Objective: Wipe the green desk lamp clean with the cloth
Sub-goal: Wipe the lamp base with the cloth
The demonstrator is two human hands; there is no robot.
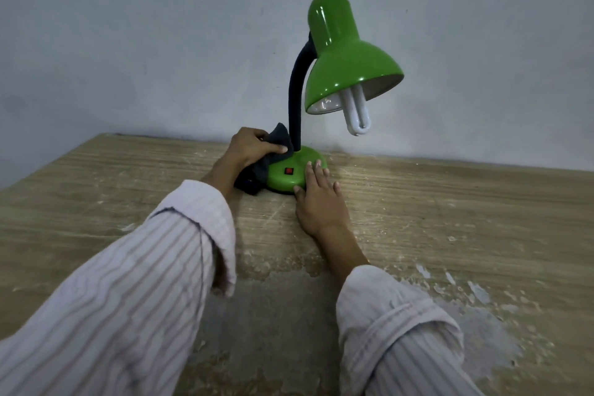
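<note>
The green desk lamp stands at the back of the wooden table, near the wall. Its round green base (283, 178) carries a red switch (289, 171). A black flexible neck (295, 100) rises to the green shade (347, 55), from which a white bulb (356, 111) sticks out. My left hand (252, 146) grips a dark grey cloth (262, 165) against the left side of the base, beside the foot of the neck. My right hand (316, 199) lies flat, its straight fingers pressing on the right edge of the base.
The worn wooden table (450, 219) has scratches and a patch of peeled surface near its front. A pale wall (160, 42) stands right behind the lamp. My striped sleeves fill the lower part of the view.
</note>
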